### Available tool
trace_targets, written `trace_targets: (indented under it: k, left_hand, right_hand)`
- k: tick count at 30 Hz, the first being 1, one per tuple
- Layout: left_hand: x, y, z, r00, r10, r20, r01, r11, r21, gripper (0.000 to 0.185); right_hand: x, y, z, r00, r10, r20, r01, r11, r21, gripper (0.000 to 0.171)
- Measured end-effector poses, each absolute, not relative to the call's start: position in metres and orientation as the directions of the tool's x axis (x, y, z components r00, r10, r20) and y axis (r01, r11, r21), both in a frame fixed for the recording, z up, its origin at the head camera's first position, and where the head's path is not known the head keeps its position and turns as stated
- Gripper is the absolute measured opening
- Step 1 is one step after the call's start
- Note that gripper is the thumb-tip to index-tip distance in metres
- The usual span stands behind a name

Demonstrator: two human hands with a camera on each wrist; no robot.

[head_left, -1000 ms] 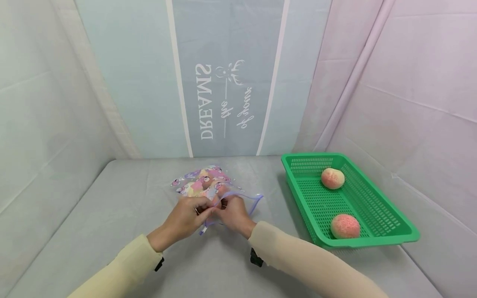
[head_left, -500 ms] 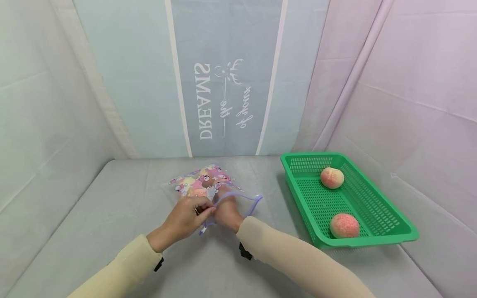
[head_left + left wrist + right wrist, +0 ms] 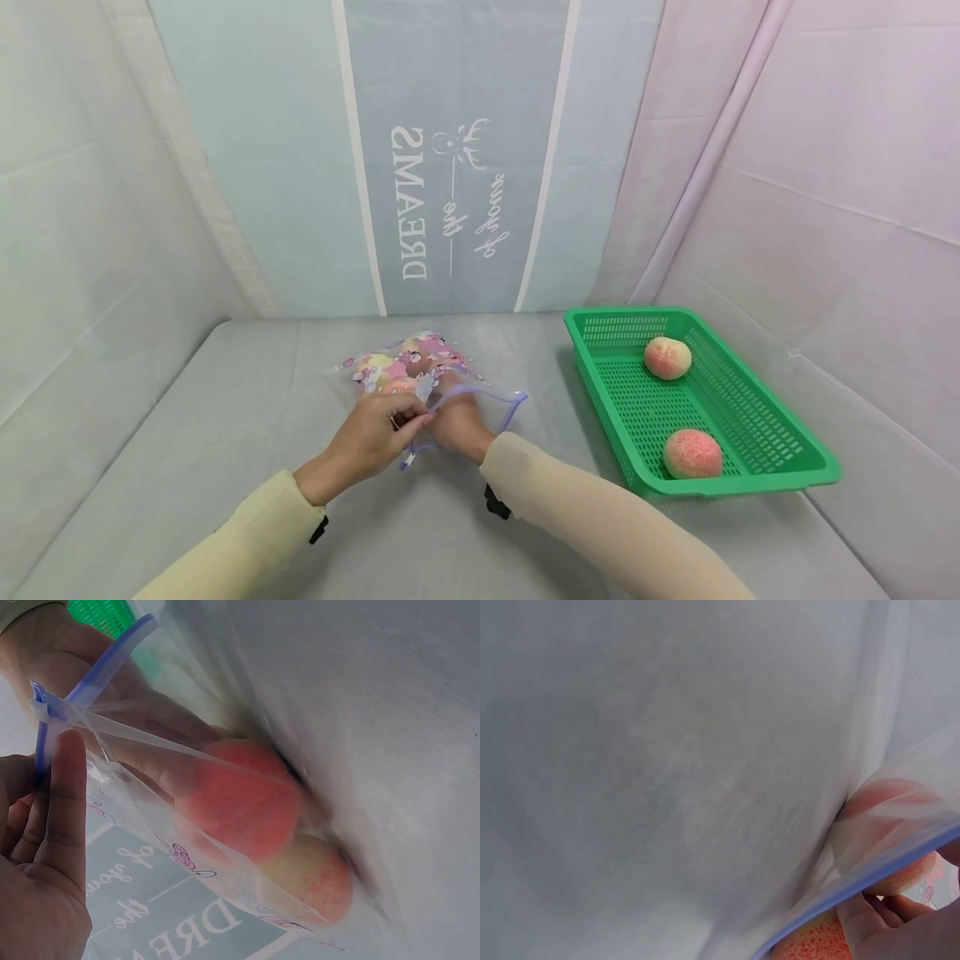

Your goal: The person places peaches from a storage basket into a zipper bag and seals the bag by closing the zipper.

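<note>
My left hand [image 3: 372,433] pinches the purple-edged mouth of a clear zip bag [image 3: 412,360] printed with colourful cartoon figures. Through that mouth my right hand [image 3: 459,421] reaches inside, wrist at the opening. In the left wrist view its fingers curve about a pinkish-red peach [image 3: 244,799], their tips partly hidden by film and fruit. A paler peach [image 3: 311,877] lies deeper in the bag, just past the first one. The purple zip strip [image 3: 855,881] crosses the right wrist view, with peaches beside the fingers there.
To the right stands a green plastic basket [image 3: 633,425] with perforated walls. It holds one peach [image 3: 667,358] toward the back and another peach [image 3: 693,454] near the front. Pale cloth covers the table [image 3: 225,417]; fabric hangs behind and at both sides.
My right hand has slid deeper into the bag, its sleeve shifting left, and it holds about still over the last half second. The left hand keeps its pinch on the bag's mouth.
</note>
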State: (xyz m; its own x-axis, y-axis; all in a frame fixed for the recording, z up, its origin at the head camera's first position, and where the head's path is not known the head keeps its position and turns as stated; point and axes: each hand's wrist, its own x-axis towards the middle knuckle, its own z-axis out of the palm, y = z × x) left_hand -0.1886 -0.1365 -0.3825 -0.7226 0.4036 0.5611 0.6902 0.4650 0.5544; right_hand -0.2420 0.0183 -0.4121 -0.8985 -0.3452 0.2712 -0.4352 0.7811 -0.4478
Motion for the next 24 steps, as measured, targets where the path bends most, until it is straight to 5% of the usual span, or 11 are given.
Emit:
trace_targets:
  k: [14, 24]
  left_hand:
    - [-0.188, -0.137, -0.382, -0.727, 0.399, 0.559, 0.685, 0.475, 0.552, 0.013]
    - [-0.188, -0.138, -0.382, -0.736, 0.397, 0.549, 0.676, 0.481, 0.558, 0.013]
  right_hand:
    - [-0.228, 0.032, -0.406, -0.887, -0.322, 0.331, -0.460, 0.541, -0.704, 0.016]
    - [-0.209, 0.049, -0.395, -0.948, -0.303, 0.095, -0.229, 0.445, -0.866, 0.017]
